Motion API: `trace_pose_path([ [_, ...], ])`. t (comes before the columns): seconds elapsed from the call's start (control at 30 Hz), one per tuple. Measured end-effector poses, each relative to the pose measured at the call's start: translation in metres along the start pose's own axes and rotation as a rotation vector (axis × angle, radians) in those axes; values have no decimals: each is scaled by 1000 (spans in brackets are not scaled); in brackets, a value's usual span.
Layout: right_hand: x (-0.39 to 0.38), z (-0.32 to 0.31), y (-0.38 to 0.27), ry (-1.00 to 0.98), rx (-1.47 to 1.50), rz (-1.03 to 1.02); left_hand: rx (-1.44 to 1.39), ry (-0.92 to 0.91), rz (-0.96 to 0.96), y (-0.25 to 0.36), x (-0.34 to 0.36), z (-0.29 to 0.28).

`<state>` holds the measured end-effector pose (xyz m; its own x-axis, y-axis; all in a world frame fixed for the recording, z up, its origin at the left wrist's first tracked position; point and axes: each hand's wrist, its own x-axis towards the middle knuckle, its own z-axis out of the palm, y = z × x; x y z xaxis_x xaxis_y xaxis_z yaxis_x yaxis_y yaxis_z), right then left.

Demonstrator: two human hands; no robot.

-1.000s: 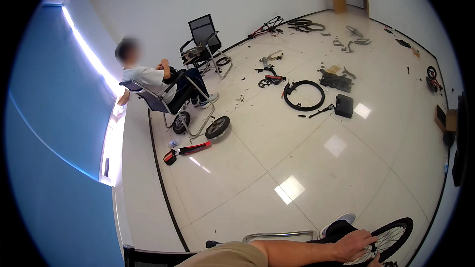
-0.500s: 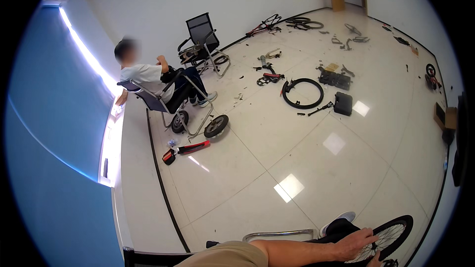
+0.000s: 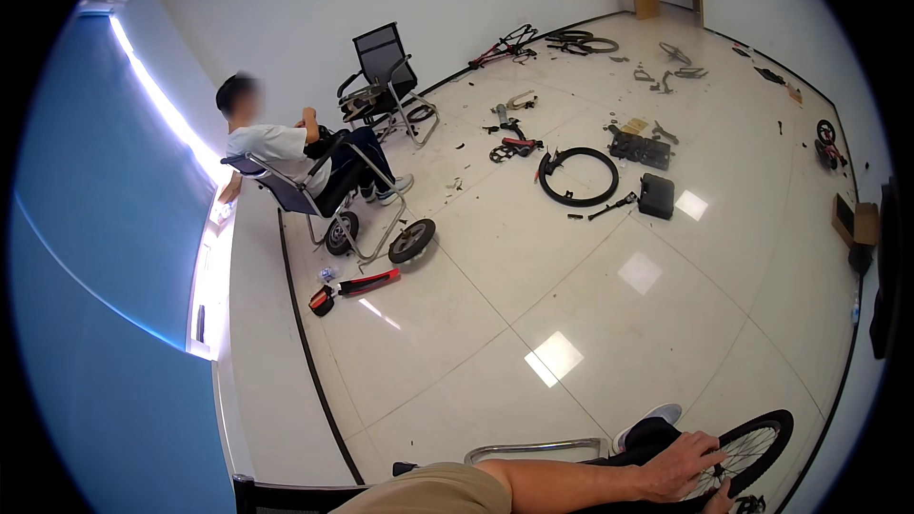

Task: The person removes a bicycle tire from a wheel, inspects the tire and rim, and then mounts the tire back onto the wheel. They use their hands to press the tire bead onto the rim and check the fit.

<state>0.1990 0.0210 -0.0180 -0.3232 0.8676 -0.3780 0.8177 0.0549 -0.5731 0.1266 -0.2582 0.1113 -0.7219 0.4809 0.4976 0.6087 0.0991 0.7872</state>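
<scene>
My left hand (image 3: pixel 681 466) reaches in from the bottom edge, with a bare forearm and a khaki sleeve. Its fingers are curled over the tyre of a black spoked bicycle wheel (image 3: pixel 762 443) at the bottom right. Just left of the hand are my dark trouser leg and a white shoe (image 3: pixel 649 416). A chrome chair rail (image 3: pixel 533 447) lies beside my forearm. My right hand is out of the picture.
Another person (image 3: pixel 276 148) sits on a chair at the left with small wheels (image 3: pixel 411 241) and a red-and-black part (image 3: pixel 357 287) on the floor beside them. An empty black office chair (image 3: pixel 386 76), a loose tyre (image 3: pixel 578 176), black cases (image 3: pixel 657 195) and scattered bicycle parts lie further back.
The view has shifted slightly. My left hand stays on the wheel and the seated person keeps the same place.
</scene>
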Motion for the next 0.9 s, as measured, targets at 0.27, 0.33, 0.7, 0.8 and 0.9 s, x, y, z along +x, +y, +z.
trace_pose_path([
  [0.27, 114, 38, 88, 318, 392, -258, -28, 53, 90, 6, 20, 4],
  [0.33, 100, 51, 78, 199, 551, -267, 9, 18, 57, 2, 14, -7],
  [0.7, 1, 22, 25, -92, 659, -161, 51, -79, -15, -1, 10, -23],
  [0.8, -5, 17, 21, -115, 650, -99, 58, -58, -32, -5, 7, -26],
  [0.9, -6, 15, 24, -125, 679, -77, 71, -37, -64, -8, 5, -27],
])
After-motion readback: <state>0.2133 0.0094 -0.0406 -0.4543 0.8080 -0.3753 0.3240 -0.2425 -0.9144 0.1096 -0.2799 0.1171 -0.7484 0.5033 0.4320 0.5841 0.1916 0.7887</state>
